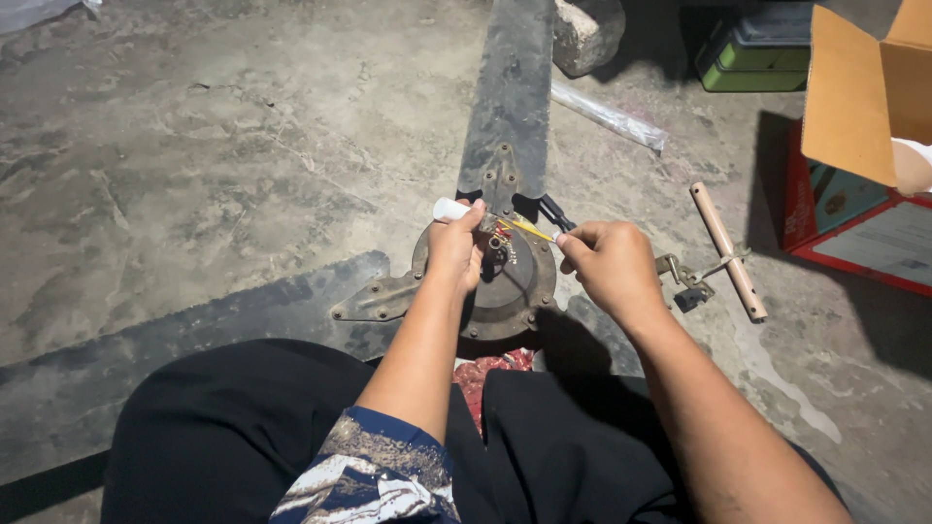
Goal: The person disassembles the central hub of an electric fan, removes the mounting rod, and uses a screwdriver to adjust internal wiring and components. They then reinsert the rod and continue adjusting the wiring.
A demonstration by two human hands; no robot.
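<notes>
A dusty ceiling fan lies on the concrete floor between my knees, its round motor housing (513, 291) facing up. My left hand (454, 247) is closed around a small white cylinder (449, 208) held over the hub's wiring. My right hand (604, 260) pinches a thin yellow wire (529, 229) coming out of the hub, beside a black-handled tool (556, 212) lying across the housing. One grimy blade (513, 87) points away from me, another blade (194, 330) runs out to the left.
A tan downrod with a bracket (726, 254) lies right of the fan. Further right sits an open cardboard box (864, 87) on a red carton (854, 218). A green case (757, 53), a stone (587, 31) and a plastic-wrapped strip (610, 116) lie at the back.
</notes>
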